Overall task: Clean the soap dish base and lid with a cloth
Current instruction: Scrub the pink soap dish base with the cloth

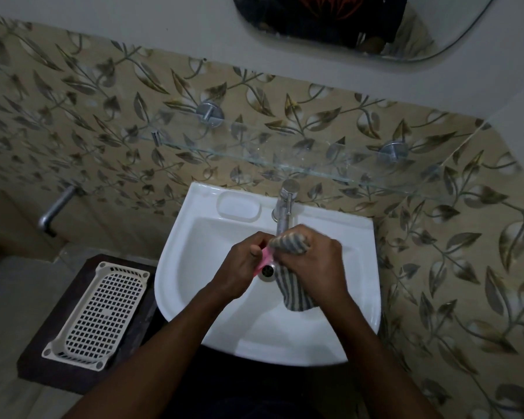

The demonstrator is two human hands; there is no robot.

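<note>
A person works a pink soap dish piece (265, 259) over a white washbasin (176, 267). The left grip (248, 261) is clenched round the piece, and the right grip (312, 258) is bunched round a grey-striped cloth (297, 293) pressed to its edge. The piece sits between the two hands, directly above the drain (267, 270). Little of it shows, and whether it is base or lid cannot be told.

The chief risk, judged from here, is a drop. Thin plastic held at one side, probably wet, could twist out under the push of the cloth and strike the hard basin, cracking or bouncing out to the floor. A lesser risk is the cloth's loose tail, which hangs into the bowl near the drain and could drag through whatever lies there (carrying dirt back onto the piece). Smaller still, the knuckles are close beneath the spout of the tap (285, 207) and could knock it.

Leaf-patterned tan tiles (73, 101) cover the wall, with a mirror (436, 31) above and a glass shelf (254, 152) on chrome mounts running over the basin. At lower left a white perforated basket (100, 309) rests on a dark stand (73, 373). A second chrome spout (56, 207) juts from the wall to the left. The basin's moulded soap recess (239, 206) lies beside the tap.
</note>
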